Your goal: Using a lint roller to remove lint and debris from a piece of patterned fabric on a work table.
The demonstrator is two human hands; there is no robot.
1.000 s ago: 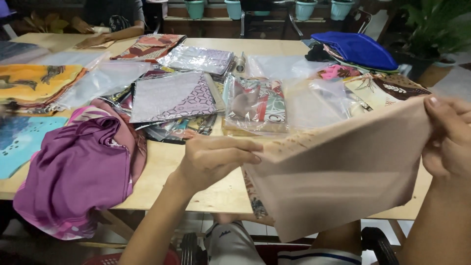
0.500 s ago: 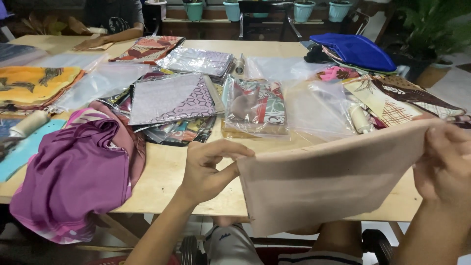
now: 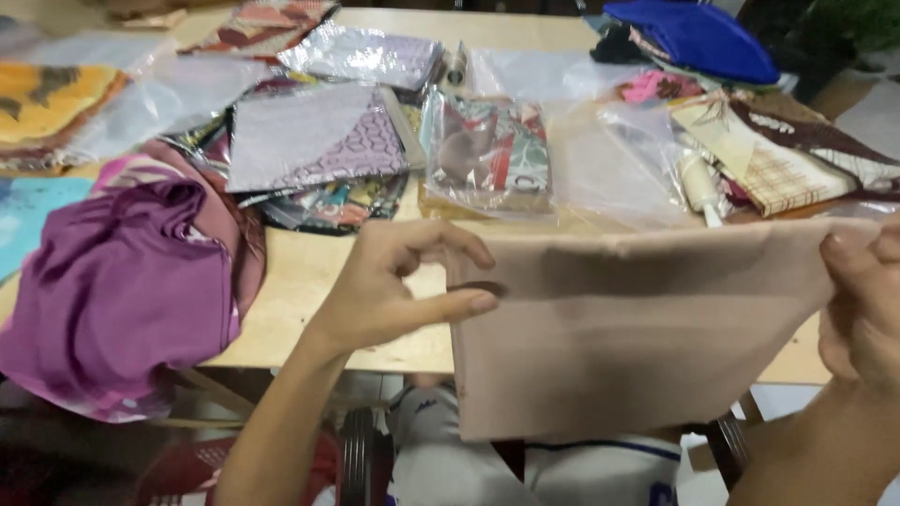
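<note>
I hold a folded beige cloth (image 3: 619, 328) stretched flat in front of me, over the near edge of the wooden table (image 3: 309, 272). My left hand (image 3: 398, 286) pinches its left edge between thumb and fingers. My right hand (image 3: 862, 300) grips the upper right corner at the frame's right side. The cloth hangs down over my lap and hides part of the table edge.
A purple cloth (image 3: 122, 281) is heaped at the near left. Behind lie several bagged patterned fabrics (image 3: 487, 150), a lilac printed cloth (image 3: 305, 136), clear plastic bags (image 3: 609, 159), a blue cloth (image 3: 694, 37) at far right and a yellow cloth (image 3: 47, 98) at far left.
The beige cloth has gone from slanted to level and taut between my hands. My left hand shifted to pinch the cloth's left edge, and the view has dipped closer to the table.
</note>
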